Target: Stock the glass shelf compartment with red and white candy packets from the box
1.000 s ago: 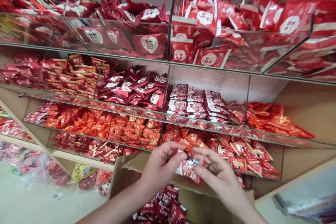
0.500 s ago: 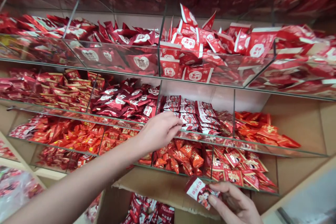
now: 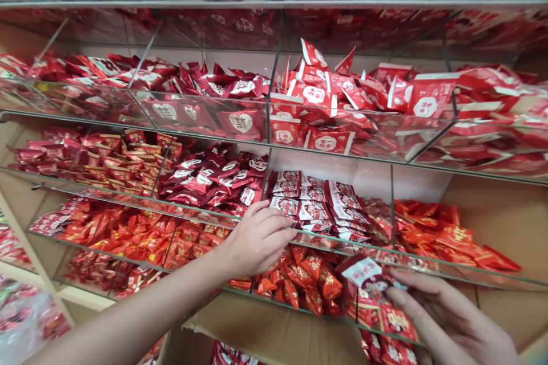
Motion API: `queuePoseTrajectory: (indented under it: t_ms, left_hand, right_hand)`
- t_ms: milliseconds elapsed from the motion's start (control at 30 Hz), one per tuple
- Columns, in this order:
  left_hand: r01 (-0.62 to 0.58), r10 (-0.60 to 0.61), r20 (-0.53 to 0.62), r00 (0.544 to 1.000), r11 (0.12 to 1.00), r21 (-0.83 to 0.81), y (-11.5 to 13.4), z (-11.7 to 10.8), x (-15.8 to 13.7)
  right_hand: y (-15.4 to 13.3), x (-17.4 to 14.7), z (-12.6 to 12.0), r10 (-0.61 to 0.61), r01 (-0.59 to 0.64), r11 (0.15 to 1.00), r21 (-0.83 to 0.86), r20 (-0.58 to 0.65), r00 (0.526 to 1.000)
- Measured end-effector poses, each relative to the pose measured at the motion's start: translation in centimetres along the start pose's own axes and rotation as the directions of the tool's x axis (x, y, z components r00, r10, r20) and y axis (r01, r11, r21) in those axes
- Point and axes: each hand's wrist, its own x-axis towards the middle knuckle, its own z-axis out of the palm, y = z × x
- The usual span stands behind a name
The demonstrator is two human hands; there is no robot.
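My right hand (image 3: 445, 308) pinches a small snack packet (image 3: 363, 274), white and dark red with a cartoon print, between thumb and forefinger. The packet is in front of the lower shelf, at the right. My left hand (image 3: 259, 236) reaches in from the lower left to the clear front lip of the middle shelf. Its fingers are stretched out and point right, with nothing seen in them. Just beyond those fingertips, similar packets (image 3: 314, 210) lie in neat stacked rows in a compartment. The left thumb is hidden.
Clear dividers split the shelves into compartments of red packets. Maroon packets (image 3: 205, 177) lie left of the stacks, orange ones (image 3: 454, 231) to the right. Below stands an open cardboard box (image 3: 278, 328). A clear plastic bag (image 3: 25, 319) is at lower left.
The view has tilted up, so the shelves sit lower. My right hand has risen and moved right with its packet. The left hand's fingers have gone from bunched to stretched out.
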Motion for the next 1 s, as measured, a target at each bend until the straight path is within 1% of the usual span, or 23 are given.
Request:
queuePoseTrajectory:
  t_ms: [100,167,233,300,400,500,600,700,867,933,1000]
  left_hand:
    - [0.037,-0.034,-0.026,0.999,0.993,0.109,-0.3,0.6,-1.4]
    - [0.048,-0.04,-0.064,0.997,0.991,0.125,-0.5,1.2,-1.8]
    - [0.056,-0.04,-0.125,0.991,0.99,0.127,-0.5,1.7,-1.9]
    - [0.056,-0.034,-0.168,0.985,0.99,0.131,-0.3,2.1,-1.9]
    - [0.066,-0.038,-0.199,0.979,0.988,0.137,-0.2,2.3,-1.9]
    - [0.07,-0.039,-0.208,0.977,0.988,0.14,-0.2,2.5,-2.0]
    - [0.062,-0.023,-0.258,0.966,0.987,0.146,-0.3,2.8,-2.0]
    - [0.06,-0.01,-0.293,0.956,0.985,0.163,-0.3,3.1,-2.1]
    - [0.066,-0.016,-0.287,0.958,0.984,0.166,-0.4,3.4,-2.1]
    - [0.066,-0.014,-0.289,0.957,0.983,0.174,-0.4,3.4,-2.1]
    - [0.066,-0.01,-0.287,0.958,0.981,0.184,-0.4,3.4,-2.1]
  right_hand:
    - [-1.9,4.1,1.4,-0.095,0.102,0.99,-0.101,0.075,0.993]
    - [-3.2,7.3,3.2,-0.129,0.149,0.979,-0.14,0.142,0.981]
    - [-4.1,10.4,5.3,-0.165,0.204,0.967,-0.155,0.229,0.959]
    - [-4.7,12.9,7.5,-0.173,0.232,0.96,-0.154,0.323,0.93]
    - [-5.0,15.1,10.2,-0.12,0.21,0.963,-0.169,0.429,0.895]
    - [-4.9,15.8,11.6,-0.06,0.192,0.954,-0.229,0.483,0.874]
    - [-5.0,15.7,12.2,-0.057,0.255,0.911,-0.324,0.513,0.857]
    - [-5.3,15.2,12.3,-0.122,0.382,0.825,-0.417,0.528,0.84]
    - [-5.4,14.6,12.5,-0.242,0.541,0.681,-0.493,0.546,0.802]
    - [-5.3,14.5,12.4,-0.284,0.579,0.648,-0.495,0.548,0.786]
    - [-5.2,14.6,11.8,-0.322,0.594,0.638,-0.489,0.532,0.784]
